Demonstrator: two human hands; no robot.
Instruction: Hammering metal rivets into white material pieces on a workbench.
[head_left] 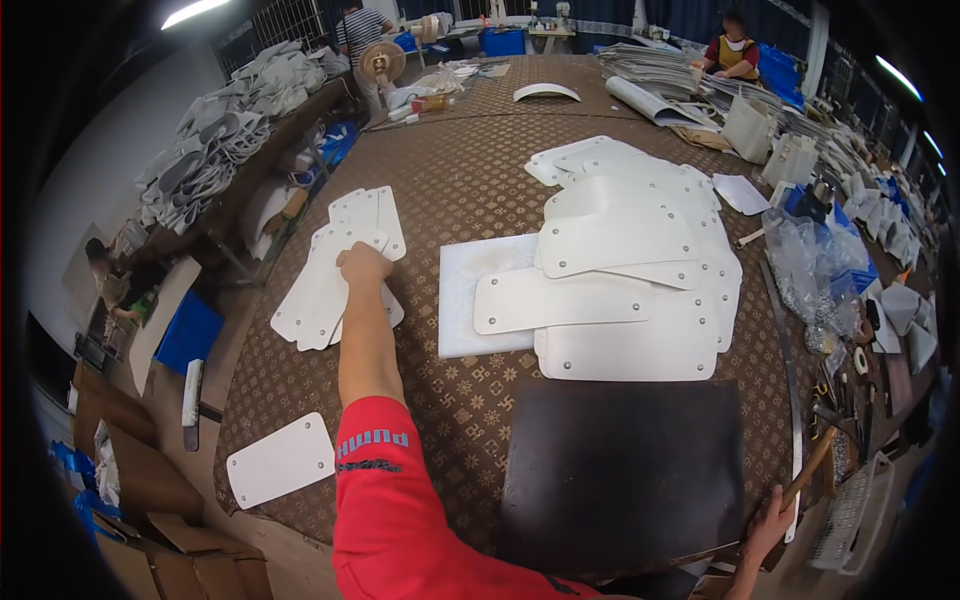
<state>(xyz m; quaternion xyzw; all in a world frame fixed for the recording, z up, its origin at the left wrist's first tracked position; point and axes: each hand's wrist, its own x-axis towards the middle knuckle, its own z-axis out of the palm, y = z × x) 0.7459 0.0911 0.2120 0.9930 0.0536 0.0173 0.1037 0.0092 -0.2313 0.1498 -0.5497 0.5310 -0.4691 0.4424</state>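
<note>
My left arm, in a red sleeve, reaches over the left pile of white panels (312,290), which have rounded corners and metal snaps or rivets. My left hand (364,263) is closed at the end of one of them; its fingertips are partly hidden. At the lower right, my right hand (768,522) wraps around the wooden handle of a hammer (812,466), its head pointing away from me. A larger heap of similar panels (630,345) spreads to the right, partly over a white board (460,300). One single panel (281,461) lies at the near left.
A dark square mat (620,470) covers the table's near edge. Along the right stand a long metal ruler (782,350), clear plastic bags (815,255) of small parts, and tools. Cardboard boxes (190,560) sit on the floor at lower left. Two people work farther back.
</note>
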